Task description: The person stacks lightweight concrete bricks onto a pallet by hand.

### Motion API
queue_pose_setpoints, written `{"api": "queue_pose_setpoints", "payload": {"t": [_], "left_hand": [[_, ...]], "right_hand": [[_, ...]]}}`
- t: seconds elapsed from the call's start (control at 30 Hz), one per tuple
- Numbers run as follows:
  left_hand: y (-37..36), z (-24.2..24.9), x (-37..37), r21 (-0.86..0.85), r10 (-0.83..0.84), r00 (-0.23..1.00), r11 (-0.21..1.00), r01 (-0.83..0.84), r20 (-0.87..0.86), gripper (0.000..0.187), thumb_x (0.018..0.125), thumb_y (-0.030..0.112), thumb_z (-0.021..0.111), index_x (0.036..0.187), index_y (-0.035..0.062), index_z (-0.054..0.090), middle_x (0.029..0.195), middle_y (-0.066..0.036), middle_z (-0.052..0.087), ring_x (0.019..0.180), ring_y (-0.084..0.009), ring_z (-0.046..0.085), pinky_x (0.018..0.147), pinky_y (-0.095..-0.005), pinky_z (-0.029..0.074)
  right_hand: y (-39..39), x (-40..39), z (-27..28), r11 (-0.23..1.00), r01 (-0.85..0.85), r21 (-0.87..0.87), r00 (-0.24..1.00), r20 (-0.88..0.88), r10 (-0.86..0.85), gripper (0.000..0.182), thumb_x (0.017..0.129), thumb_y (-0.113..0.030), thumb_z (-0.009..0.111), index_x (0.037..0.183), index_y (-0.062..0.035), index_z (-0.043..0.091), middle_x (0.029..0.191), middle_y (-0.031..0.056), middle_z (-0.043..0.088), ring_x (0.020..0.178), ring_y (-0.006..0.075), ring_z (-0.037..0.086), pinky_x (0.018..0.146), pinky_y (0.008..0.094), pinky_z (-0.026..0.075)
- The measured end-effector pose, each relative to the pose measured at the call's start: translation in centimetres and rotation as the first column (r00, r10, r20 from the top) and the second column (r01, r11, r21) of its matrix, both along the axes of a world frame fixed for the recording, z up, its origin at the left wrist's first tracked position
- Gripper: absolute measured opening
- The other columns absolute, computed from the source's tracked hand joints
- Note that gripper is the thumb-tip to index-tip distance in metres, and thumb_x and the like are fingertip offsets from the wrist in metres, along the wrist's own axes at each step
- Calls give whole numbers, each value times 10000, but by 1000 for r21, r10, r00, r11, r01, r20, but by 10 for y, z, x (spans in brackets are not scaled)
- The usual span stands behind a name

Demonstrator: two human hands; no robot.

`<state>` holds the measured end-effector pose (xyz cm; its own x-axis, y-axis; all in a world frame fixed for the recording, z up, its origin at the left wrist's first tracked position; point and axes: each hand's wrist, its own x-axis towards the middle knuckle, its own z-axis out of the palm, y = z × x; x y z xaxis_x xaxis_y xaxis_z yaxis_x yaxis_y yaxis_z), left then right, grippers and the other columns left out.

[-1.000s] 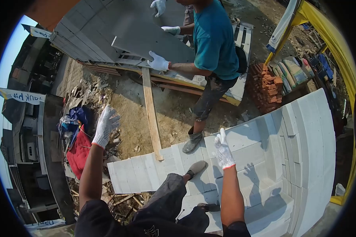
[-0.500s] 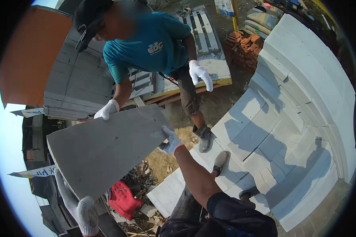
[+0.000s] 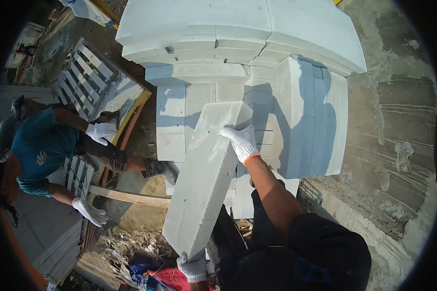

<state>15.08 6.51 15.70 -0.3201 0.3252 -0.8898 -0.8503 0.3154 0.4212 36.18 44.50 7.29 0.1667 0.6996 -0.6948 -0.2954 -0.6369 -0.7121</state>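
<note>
A long pale grey block [image 3: 201,169] hangs at a slant in front of my body, between my two gloved hands. My right hand [image 3: 241,141], in a white glove with an orange cuff, grips its upper right edge near the far end. At the bottom of the view my left hand [image 3: 193,267] holds the near lower end, its fingers partly hidden. Below and beyond the block's far end lie rows of similar white blocks [image 3: 171,136]. More blocks stand upright on the right side of the stack [image 3: 306,121].
A co-worker [image 3: 39,145] in a teal shirt and white gloves bends at the left. Behind are a slatted pallet [image 3: 85,77] and a wooden beam [image 3: 131,196]. Red cloth [image 3: 172,278] and rubble lie below. A high block wall [image 3: 238,24] runs across the top; rough concrete lies right.
My view has swung right toward the stacked blocks. The held block has come round with both my hands, and the co-worker's hand is off it. The co-worker now appears at the far left.
</note>
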Motion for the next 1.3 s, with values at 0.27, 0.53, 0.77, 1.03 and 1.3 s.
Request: {"api": "queue_pose_setpoints", "payload": {"t": [0.27,0.53,0.77,1.03,1.3], "left_hand": [[77,-221,279,34,-7,617,999,-33,787,420,934,413,426,1218,129,548,1210,-103,557,1109,-261,528,874,-420,465],[137,-213,338,392,-814,577,510,766,-68,452,954,433,443,1261,105,487,1238,-110,566,1171,-266,516,947,-438,430],[159,-190,338,125,-40,564,986,-112,825,675,939,544,480,1448,128,327,1471,-95,372,1363,-294,337,1097,-505,269],[136,-235,231,152,-519,660,834,530,544,882,892,706,406,1515,115,207,1546,-150,254,1417,-328,267,1111,-527,261],[44,-88,-219,107,296,784,952,-285,-545,874,926,497,558,1546,137,57,1566,-146,212,1355,-363,375,1038,-514,358]], "right_hand": [[144,158,-43,931,-219,-291,122,939,322,761,609,-361,802,1149,46,454,1158,240,567,1070,375,598,875,400,520],[160,209,-105,867,-408,-286,-509,860,44,669,747,-372,695,1301,-72,470,1335,153,453,1280,291,406,1009,536,344],[170,224,-125,826,-434,-361,-342,914,219,577,847,-404,581,1301,-68,466,1323,157,476,1241,336,454,961,509,400],[3,109,-44,767,-601,-225,31,952,304,685,808,-239,725,1356,42,426,1382,233,440,1298,354,413,1089,405,342],[-94,-150,-101,558,-770,-310,637,-303,709,832,870,-581,582,1462,-71,295,1470,206,325,1350,344,345,1065,495,304]]}}
